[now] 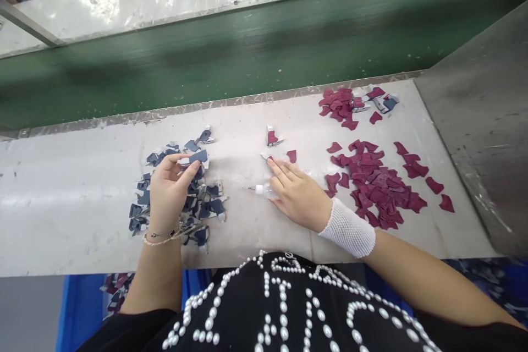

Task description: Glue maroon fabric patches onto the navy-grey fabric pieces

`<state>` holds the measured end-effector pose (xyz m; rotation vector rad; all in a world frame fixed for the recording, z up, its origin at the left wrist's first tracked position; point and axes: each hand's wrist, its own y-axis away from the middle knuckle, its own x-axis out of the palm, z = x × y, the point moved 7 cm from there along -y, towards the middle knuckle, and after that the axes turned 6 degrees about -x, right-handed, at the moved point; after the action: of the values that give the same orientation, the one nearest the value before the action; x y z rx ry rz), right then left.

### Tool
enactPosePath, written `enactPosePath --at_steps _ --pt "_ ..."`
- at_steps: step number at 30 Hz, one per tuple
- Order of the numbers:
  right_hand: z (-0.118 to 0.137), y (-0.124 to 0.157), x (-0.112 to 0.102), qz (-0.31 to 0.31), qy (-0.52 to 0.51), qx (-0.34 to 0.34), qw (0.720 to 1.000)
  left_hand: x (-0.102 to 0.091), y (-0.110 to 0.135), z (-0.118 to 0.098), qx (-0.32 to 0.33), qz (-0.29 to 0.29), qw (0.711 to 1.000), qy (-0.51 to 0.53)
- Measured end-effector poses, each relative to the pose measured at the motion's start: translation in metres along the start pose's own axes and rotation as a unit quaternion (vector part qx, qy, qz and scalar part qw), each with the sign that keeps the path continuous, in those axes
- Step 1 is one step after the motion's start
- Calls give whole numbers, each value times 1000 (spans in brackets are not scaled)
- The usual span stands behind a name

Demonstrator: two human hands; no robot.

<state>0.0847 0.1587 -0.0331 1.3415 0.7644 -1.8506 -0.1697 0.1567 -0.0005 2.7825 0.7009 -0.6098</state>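
My left hand (167,190) is raised over a heap of dark blue and white cut pieces (181,198), pinching one blue piece (197,157) between thumb and fingertips. My right hand (295,192) lies on the white worktop (74,203), fingers stretched toward a small maroon piece (269,158) that a fingertip presses. A small clear bottle with a thin nozzle (260,190) rests under the right palm. A white mesh band wraps the right wrist.
A large heap of maroon pieces (379,184) lies right of my right hand, a smaller heap (342,105) farther back with some blue-white pieces. A joined maroon and white piece (273,137) lies mid-table. A green conveyor belt (264,49) runs behind. A blue crate (78,308) sits below.
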Motion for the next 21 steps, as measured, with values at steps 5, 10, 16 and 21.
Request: enactPosePath --at_steps 5,10,16,21 --pt "3 -5 2 11 16 0 1000 -10 -3 9 -7 -26 999 20" --pt "4 -6 2 16 -2 15 1000 -14 0 8 1 -28 997 65" --pt "-1 -9 0 11 -51 53 997 -12 14 -1 25 -9 993 117" --pt "-16 9 -32 -26 -120 112 986 -7 24 2 23 23 983 180"
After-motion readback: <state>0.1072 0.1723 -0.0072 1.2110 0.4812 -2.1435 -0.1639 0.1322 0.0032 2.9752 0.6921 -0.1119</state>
